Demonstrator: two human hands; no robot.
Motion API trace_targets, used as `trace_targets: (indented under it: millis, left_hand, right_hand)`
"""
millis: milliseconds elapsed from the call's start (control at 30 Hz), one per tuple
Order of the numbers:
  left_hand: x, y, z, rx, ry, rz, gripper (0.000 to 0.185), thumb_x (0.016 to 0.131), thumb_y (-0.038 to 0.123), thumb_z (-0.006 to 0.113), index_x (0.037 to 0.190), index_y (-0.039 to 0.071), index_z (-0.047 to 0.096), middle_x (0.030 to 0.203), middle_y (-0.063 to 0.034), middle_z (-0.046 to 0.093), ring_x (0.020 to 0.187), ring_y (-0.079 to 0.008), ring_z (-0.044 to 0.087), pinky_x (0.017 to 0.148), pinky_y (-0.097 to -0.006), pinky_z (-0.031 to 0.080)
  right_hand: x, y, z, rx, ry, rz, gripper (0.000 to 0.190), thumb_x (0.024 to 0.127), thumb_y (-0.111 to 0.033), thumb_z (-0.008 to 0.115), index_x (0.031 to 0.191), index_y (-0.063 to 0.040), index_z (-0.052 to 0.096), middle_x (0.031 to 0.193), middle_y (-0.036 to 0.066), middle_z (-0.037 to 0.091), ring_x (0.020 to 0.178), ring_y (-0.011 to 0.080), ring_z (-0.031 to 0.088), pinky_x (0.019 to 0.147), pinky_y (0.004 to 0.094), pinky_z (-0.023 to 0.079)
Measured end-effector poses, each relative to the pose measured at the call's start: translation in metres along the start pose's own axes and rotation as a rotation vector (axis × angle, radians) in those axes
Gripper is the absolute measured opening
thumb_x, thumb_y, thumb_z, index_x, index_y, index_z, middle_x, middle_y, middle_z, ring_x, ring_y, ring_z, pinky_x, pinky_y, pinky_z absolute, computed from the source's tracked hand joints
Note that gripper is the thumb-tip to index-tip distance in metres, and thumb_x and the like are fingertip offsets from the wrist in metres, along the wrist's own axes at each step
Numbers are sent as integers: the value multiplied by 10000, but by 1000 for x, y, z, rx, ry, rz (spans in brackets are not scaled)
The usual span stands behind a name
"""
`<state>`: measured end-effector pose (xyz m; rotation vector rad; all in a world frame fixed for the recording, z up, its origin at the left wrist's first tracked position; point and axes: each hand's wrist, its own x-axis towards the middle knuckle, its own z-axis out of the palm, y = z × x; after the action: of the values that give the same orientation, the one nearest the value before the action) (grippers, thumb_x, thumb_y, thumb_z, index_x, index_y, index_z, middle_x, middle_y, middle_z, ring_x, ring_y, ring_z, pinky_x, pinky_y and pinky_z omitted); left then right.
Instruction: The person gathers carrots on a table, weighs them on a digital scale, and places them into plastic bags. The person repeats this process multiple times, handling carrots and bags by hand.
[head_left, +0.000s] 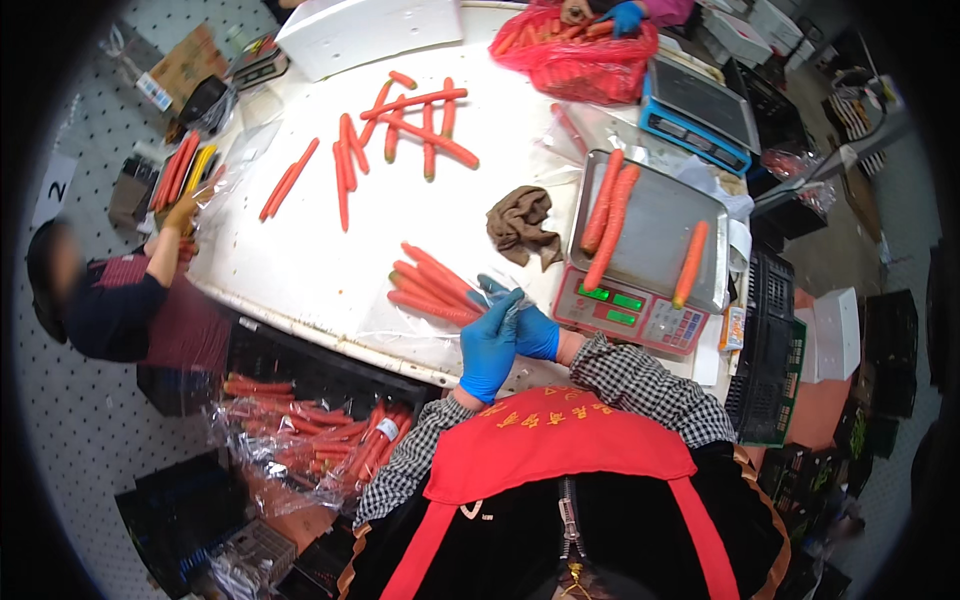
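Observation:
Both my hands wear blue gloves and meet at the gathered end of a clear plastic bag (375, 319) near the table's front edge. My left hand (489, 345) pinches the film, with its fingers over those of my right hand (534, 330). My right hand grips the same end from the other side, its fingers partly hidden. Several carrots (431, 285) lie in the bag, pointing away to the left. Just right of my hands is a weighing scale (667, 225) with a lit green display. Three loose carrots (613, 217) rest on its metal pan.
A brown cloth (523, 225) and scattered carrots (427, 135) lie on the white table (300, 262). Behind are a white foam box (371, 37), a red bag of carrots (585, 64) handled by another person, and a blue scale (697, 112). Bagged carrots (322, 435) sit below left, near a co-worker (120, 300).

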<state>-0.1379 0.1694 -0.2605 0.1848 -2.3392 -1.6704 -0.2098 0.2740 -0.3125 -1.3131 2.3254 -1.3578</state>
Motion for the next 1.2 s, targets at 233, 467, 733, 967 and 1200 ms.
trace_targets:
  millis: [233, 467, 733, 967, 1200]
  left_hand:
    - [8, 3, 1, -150, -57, -36, 286, 986, 142, 577, 1231, 13, 646, 1001, -76, 713, 802, -97, 615, 714, -262, 514]
    - [-2, -21, 20, -133, -200, -4, 265, 980, 105, 573, 1217, 17, 653, 1037, -92, 723, 886, -104, 668, 762, -265, 531]
    - [3, -7, 8, -80, -75, 33, 244, 963, 134, 596, 1177, 51, 675, 1014, -166, 715, 868, -208, 717, 730, -300, 542]
    - [-2, -25, 21, -122, -82, 17, 246, 961, 210, 595, 1162, 103, 688, 995, -182, 691, 868, -289, 711, 697, -323, 542]
    - [-8, -30, 17, -106, -78, -11, 249, 961, 242, 595, 1154, 117, 693, 932, -178, 691, 809, -309, 702, 656, -335, 539]
  right_hand:
    - [-23, -33, -40, -36, -250, 441, 259, 866, -135, 606, 1111, -52, 618, 1099, 191, 642, 1047, 355, 623, 856, 430, 516]
    - [-38, 19, -1, 236, 344, 182, 225, 862, -110, 640, 1077, -47, 660, 1034, 163, 684, 908, 338, 667, 788, 376, 536]
    - [-35, -34, -103, -189, 470, 278, 293, 844, -138, 697, 1111, -35, 636, 1051, 171, 656, 933, 348, 645, 818, 374, 519]
    - [-10, 58, -146, -243, 681, 706, 1042, 751, -275, 807, 1551, -123, 157, 1526, 278, 275, 1294, 439, 446, 1039, 448, 426]
    - [11, 73, -157, -323, 398, 612, 1048, 706, -70, 687, 1563, -206, 98, 1482, 281, 311, 1295, 457, 436, 1036, 428, 438]
